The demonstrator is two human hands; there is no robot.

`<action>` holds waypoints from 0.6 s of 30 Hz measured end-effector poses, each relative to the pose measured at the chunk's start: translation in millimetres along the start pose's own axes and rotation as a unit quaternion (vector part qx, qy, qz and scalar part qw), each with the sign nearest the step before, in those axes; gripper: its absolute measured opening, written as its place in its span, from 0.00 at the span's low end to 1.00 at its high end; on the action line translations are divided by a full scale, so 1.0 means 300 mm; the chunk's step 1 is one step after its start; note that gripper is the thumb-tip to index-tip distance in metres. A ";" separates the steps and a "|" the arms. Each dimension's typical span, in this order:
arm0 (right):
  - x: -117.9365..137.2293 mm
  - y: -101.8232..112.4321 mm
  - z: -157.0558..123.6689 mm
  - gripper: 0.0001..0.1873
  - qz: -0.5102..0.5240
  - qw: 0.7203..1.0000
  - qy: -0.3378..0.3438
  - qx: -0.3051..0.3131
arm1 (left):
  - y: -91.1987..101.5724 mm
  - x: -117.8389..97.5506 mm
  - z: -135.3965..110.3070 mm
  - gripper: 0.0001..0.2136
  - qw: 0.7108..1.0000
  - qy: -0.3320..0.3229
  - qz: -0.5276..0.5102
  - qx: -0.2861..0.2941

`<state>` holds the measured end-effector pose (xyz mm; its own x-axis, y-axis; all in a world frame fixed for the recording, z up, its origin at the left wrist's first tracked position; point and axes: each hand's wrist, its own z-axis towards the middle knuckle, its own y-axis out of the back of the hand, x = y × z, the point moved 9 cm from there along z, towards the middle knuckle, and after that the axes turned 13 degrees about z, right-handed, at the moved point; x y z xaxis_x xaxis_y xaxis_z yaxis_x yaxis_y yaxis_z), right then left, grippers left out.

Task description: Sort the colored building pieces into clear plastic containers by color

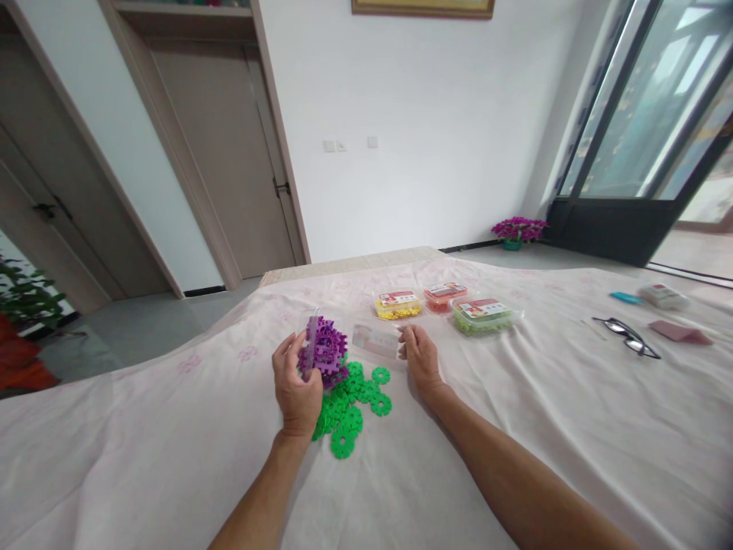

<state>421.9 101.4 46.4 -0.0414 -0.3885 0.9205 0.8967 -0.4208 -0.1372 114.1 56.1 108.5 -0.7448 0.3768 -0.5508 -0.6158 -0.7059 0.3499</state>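
My left hand [301, 386] is closed around a clear plastic box, tilted on its side with its open face to the right. Purple interlocking plastic pieces [327, 347] fill the mouth of that box. Between the thumb and fingers of my right hand [422, 355] is a transparent lid [375, 341], held just above the cloth and apart from the box. Green notched discs [343, 405] lie in a loose pile below the box, some overlapping, and a few are spread toward my right wrist.
Farther back stand closed clear boxes: one with yellow pieces [398, 305], one with red pieces [445, 296] and one with light green pieces [484, 315]. Glasses [627, 336], a pink folded item [680, 332] and a blue object [626, 298] rest on the cloth [544, 428] at right.
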 end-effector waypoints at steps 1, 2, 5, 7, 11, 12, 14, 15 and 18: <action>-0.002 0.000 0.000 0.22 0.005 1.000 -0.003 0.001 | 0.003 -0.022 -0.002 0.33 0.999 -0.030 0.013 -0.002; -0.004 0.000 0.000 0.22 0.009 1.000 -0.006 0.002 | 0.006 -0.043 -0.005 0.33 0.998 -0.058 0.025 -0.004; -0.006 0.000 -0.001 0.23 0.023 1.000 -0.012 0.005 | 0.011 -0.094 -0.018 0.33 0.989 -0.133 0.058 -0.009; -0.006 -0.002 -0.002 0.23 0.029 0.999 -0.012 0.009 | 0.012 -0.118 -0.030 0.33 0.981 -0.175 0.080 -0.009; -0.004 0.000 0.000 0.23 0.028 1.000 -0.006 0.010 | 0.019 -0.148 -0.048 0.31 0.966 -0.232 0.115 -0.019; -0.004 0.001 0.000 0.23 0.026 1.000 -0.006 0.010 | 0.022 -0.153 -0.050 0.31 0.963 -0.240 0.121 -0.025; -0.007 0.000 0.002 0.22 0.023 1.000 -0.005 0.013 | 0.029 -0.158 -0.052 0.31 0.959 -0.249 0.132 -0.037; -0.009 0.000 0.003 0.22 0.022 1.000 -0.004 0.015 | 0.033 -0.159 -0.052 0.30 0.958 -0.251 0.134 -0.042; -0.016 -0.001 0.006 0.22 0.023 1.000 -0.003 0.019 | 0.041 -0.150 -0.045 0.30 0.960 -0.242 0.134 -0.050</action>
<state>422.5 104.8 42.7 0.0030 -0.4027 0.9153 0.9135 -0.3713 -0.1663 143.6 22.3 127.4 -0.9200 0.3910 -0.0271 -0.3762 -0.8614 0.3414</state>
